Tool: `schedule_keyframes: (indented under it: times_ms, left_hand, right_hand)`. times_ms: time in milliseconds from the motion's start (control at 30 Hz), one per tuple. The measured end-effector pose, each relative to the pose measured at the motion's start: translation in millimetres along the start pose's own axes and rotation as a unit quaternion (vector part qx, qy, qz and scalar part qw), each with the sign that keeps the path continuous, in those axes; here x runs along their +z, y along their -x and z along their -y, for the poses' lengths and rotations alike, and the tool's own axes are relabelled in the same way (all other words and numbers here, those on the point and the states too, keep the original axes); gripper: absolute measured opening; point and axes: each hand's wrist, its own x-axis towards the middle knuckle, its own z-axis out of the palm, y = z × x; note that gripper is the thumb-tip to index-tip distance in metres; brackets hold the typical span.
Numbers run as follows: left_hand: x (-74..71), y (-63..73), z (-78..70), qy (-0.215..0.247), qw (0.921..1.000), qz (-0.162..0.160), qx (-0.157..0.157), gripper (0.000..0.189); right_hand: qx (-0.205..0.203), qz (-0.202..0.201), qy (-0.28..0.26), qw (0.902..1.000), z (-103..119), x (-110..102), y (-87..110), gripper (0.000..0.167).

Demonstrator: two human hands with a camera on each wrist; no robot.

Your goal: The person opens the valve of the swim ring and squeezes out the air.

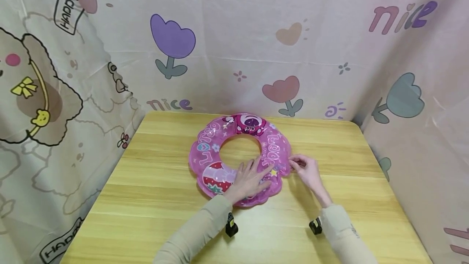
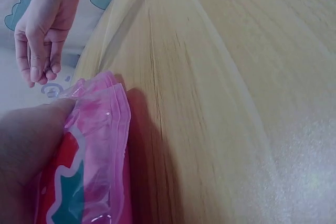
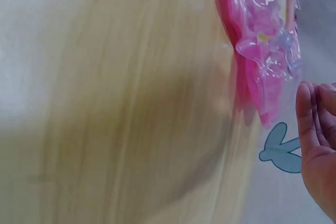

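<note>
An inflated pink swim ring [image 1: 205,150] with a scalloped edge and printed lettering, strawberry and bear lies flat on the table. Across its near right part rests my left hand [image 1: 249,180], fingers spread and nearly straight over the plastic. My right hand [image 1: 307,170] hovers just off the ring's right edge, thumb and fingers loosely bent towards it. In the left wrist view a gap shows between the right hand [image 2: 44,38] and the ring's seam [image 2: 123,124]. The right wrist view has its fingertips [image 3: 304,98] beside the shiny ring [image 3: 262,40], nothing between them.
The wood-grain table [image 1: 146,211] extends around the ring on all sides. A printed cloth backdrop [image 1: 227,32] with tulips and words hangs behind it and along both sides. Small black devices [image 1: 231,225] sit at both wrists.
</note>
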Motion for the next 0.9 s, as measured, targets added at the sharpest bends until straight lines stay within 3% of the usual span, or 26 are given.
schedule_keyframes:
  times_ms: [133,300,600,700,900]
  left_hand:
    - [-0.4,0.6,1.1,-0.002,0.9999,-0.009,0.012,0.066]
    - [-5.3,4.7,11.4,0.007,0.9994,-0.018,0.028,0.069]
    - [-24.9,28.1,62.3,0.01,0.9974,-0.071,0.006,0.068]
    - [-30.5,38.2,82.2,0.013,0.9961,-0.087,-0.01,0.069]
    - [-31.1,53.1,114.3,-0.003,0.9944,-0.105,-0.014,0.071]
  right_hand:
    - [-0.023,-0.017,0.028,0.9992,1.9,8.4,4.8,0.016]
    - [-0.08,-0.027,0.072,0.9939,5.6,23.5,11.8,0.015]
    - [-0.22,-0.027,0.149,0.9636,17.9,51.0,19.2,0.028]
    - [-0.217,0.011,0.177,0.9597,23.2,58.6,22.9,0.038]
    - [-0.158,0.11,0.248,0.9495,34.2,73.2,31.7,0.065]
